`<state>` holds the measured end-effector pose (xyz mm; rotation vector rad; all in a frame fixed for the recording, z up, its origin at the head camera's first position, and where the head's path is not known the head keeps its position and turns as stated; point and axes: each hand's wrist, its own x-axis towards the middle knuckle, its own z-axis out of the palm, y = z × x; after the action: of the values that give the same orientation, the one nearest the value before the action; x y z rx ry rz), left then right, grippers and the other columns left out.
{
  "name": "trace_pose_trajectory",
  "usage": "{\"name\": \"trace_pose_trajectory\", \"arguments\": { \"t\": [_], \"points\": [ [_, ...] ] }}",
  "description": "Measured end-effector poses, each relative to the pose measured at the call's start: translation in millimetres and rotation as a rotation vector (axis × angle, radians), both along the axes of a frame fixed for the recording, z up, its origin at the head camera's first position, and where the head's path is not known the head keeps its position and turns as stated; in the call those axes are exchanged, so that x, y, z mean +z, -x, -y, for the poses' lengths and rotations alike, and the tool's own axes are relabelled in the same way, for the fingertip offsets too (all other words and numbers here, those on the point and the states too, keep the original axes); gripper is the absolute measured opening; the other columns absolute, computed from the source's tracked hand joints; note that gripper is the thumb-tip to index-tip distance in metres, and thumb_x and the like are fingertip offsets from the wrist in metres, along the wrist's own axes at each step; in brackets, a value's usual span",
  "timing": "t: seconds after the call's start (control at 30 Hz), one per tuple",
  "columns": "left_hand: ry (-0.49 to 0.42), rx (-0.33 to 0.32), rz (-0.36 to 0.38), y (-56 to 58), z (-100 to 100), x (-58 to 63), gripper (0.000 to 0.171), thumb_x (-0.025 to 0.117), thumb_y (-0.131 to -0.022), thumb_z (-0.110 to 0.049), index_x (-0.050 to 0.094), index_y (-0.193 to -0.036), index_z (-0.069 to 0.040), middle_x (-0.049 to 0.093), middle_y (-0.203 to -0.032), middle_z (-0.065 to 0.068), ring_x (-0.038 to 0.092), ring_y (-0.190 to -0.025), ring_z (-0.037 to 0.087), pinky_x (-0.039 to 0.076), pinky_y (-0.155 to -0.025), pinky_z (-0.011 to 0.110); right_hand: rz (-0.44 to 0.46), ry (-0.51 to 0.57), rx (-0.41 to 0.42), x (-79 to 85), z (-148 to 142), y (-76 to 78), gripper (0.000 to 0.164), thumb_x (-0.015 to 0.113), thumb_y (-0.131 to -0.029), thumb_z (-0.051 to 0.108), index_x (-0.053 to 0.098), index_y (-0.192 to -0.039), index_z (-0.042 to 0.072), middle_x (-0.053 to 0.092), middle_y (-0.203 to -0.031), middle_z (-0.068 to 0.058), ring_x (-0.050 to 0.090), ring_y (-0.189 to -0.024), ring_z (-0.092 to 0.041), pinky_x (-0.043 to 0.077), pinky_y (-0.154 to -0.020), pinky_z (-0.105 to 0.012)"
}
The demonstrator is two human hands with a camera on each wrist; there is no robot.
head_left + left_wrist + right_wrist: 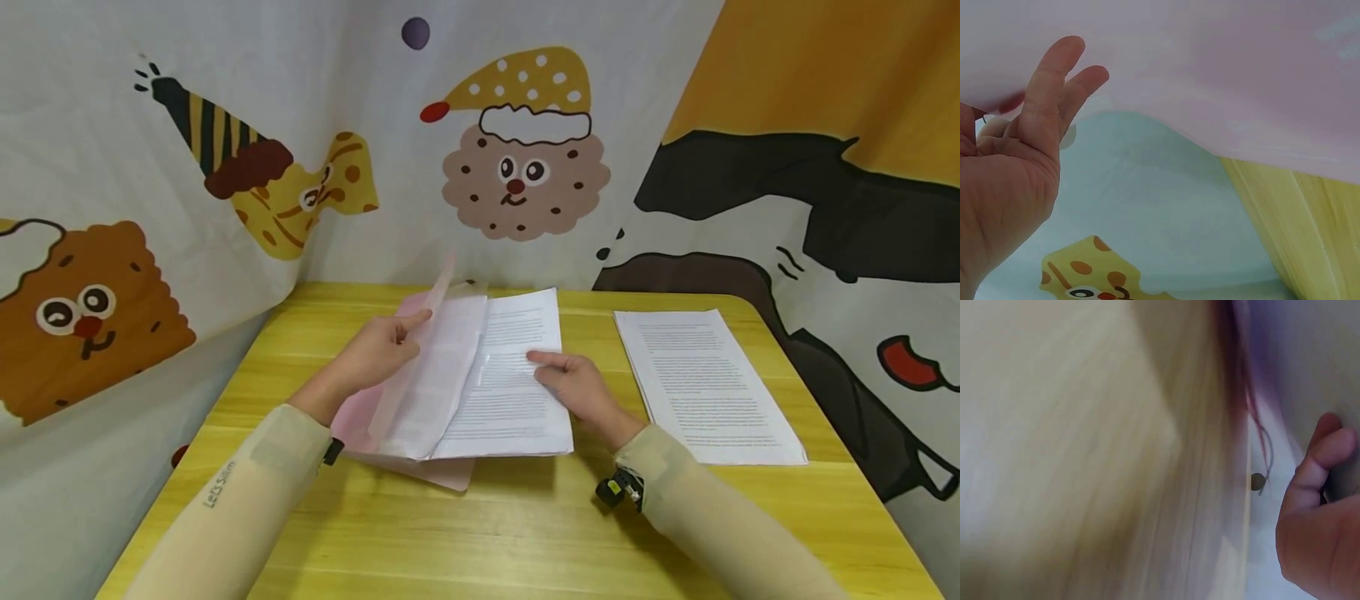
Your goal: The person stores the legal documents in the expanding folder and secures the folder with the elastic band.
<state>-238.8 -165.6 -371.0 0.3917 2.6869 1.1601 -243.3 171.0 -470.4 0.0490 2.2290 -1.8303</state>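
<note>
A pink translucent folder (356,421) lies open at the middle of the table, tilted to one side. My left hand (378,350) holds its raised cover flap near the upper left edge. In the left wrist view, the pale pink sheet (1241,75) spreads above the fingers. My right hand (577,383) grips the right edge of a stack of printed paper (517,408), thumb on top and the other fingers underneath. The stack's left part sits under a see-through pink layer. The right wrist view shows the fingers (1332,450) against the paper's underside.
A second stack of printed paper (705,383) lies on the right of the yellow wood-grain table (390,542). Behind the table hangs a white cloth (360,50) with cartoon prints, close to the back edge.
</note>
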Motion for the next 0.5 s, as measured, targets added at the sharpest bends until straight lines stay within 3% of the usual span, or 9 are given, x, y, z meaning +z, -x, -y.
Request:
{"name": "trace_pose_trajectory", "arguments": {
  "t": [0.13,0.27,0.5],
  "points": [
    [0.002,-0.003,-0.006,0.0,0,-0.1,0.06,0.054,-0.105,-0.01,0.044,-0.163,-0.017,0.043,-0.084,0.003,0.031,-0.057,0.013,0.033,-0.056,0.025,0.055,0.101,-0.007,-3.0,1,0.1,0.043,0.063,-0.105,0.01,0.065,-0.147,0.006,0.063,-0.149,-0.026,0.074,-0.086,-0.01,0.062,-0.074,-0.025],
    [0.005,0.001,-0.004,0.3,0,-0.5,0.06,0.054,-0.104,-0.011,0.044,-0.163,-0.018,0.047,-0.084,0.003,0.031,-0.058,0.014,0.033,-0.055,0.025,0.088,0.103,-0.005,-7.9,1,-2.5,0.042,0.061,-0.107,0.012,0.065,-0.148,0.01,0.065,-0.146,-0.024,0.074,-0.085,-0.011,0.062,-0.072,-0.026],
    [-0.004,-0.003,-0.008,0.6,0,-0.6,0.06,0.055,-0.103,-0.009,0.045,-0.162,-0.014,0.048,-0.083,0.003,0.029,-0.057,0.013,0.032,-0.055,0.024,-0.012,0.018,0.007,-16.5,4,-6.8,0.039,0.061,-0.105,0.008,0.068,-0.144,0.007,0.071,-0.138,-0.024,0.074,-0.086,-0.012,0.059,-0.071,-0.024]
  ]
}}
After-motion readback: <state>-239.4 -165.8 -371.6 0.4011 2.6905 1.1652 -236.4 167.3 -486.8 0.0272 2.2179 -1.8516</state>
